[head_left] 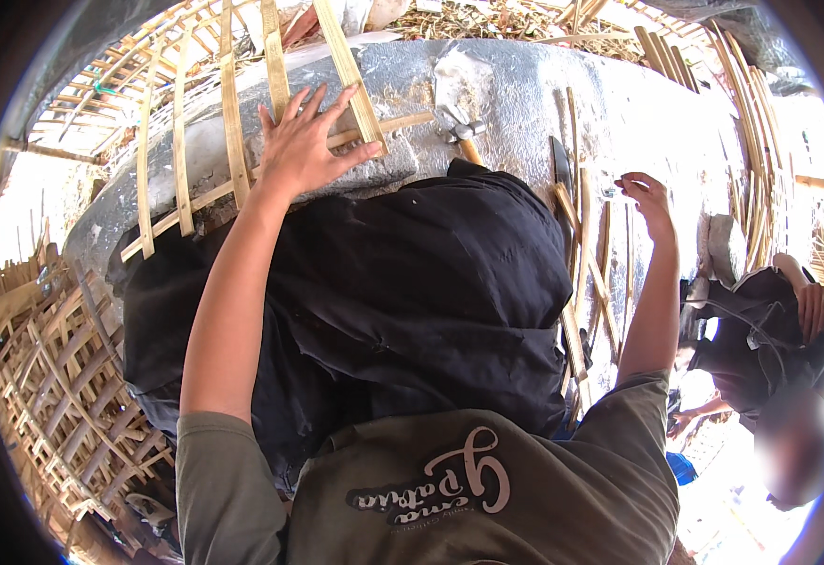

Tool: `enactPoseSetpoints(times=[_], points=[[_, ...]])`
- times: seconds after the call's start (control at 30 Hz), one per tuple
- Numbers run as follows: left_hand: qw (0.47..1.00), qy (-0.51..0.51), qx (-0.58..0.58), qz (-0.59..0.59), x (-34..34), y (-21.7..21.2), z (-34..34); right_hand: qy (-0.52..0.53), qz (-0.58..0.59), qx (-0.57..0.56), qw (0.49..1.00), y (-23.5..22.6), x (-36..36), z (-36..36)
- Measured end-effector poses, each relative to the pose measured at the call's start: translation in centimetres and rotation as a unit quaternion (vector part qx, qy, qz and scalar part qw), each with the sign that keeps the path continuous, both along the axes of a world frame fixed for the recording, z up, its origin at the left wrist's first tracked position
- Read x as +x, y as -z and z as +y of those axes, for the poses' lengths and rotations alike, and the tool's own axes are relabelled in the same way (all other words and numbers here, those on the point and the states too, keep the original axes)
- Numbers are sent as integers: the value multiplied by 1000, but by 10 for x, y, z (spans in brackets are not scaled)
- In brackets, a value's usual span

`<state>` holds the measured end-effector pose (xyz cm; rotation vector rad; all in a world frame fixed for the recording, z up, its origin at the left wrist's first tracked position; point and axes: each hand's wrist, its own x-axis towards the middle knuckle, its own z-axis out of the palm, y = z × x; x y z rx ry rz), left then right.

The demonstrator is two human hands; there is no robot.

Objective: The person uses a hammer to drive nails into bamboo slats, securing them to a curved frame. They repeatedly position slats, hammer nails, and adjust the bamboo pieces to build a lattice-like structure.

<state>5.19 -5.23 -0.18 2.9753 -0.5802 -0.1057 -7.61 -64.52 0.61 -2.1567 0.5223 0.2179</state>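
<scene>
My left hand [304, 141] lies with spread fingers on a bamboo lattice, its fingertips and thumb at the rightmost slat [346, 61]. Several pale upright slats [233, 122] of this lattice cross a long bamboo strip [214, 195]. Out to the right, my right hand [647, 200] is raised over the pale surface with thumb and fingers drawn together. Whatever is at its fingertips is too small to name. Between my hands, a hammer [464, 134] rests with its metal head away from me and its wooden handle partly hidden by my dark-clothed knee.
A dark blade [560, 160] lies beside loose bamboo strips [581, 254] right of my legs. Bundled strips [759, 132] stand at the far right, near a stone block [727, 247]. Another person [760, 325] sits at the right. Bamboo lattice panels [64, 405] fill the left side.
</scene>
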Motion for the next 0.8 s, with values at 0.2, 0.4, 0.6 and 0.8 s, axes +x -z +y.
enactPoseSetpoints(times=[0.2,0.4,0.6,0.8], points=[[1000,0,-12,-3,1,2,0,-25,-14,37,999,2,-1,-1],[1000,0,-6,-8,-3,-1,0,8,13,-3,1000,-11,4,13],[1000,-5,-8,2,-2,-6,-2,31,0,-4,1000,-10,-1,13],[1000,-3,-9,0,-2,-3,-1,25,-13,-14,1000,-11,-4,15]])
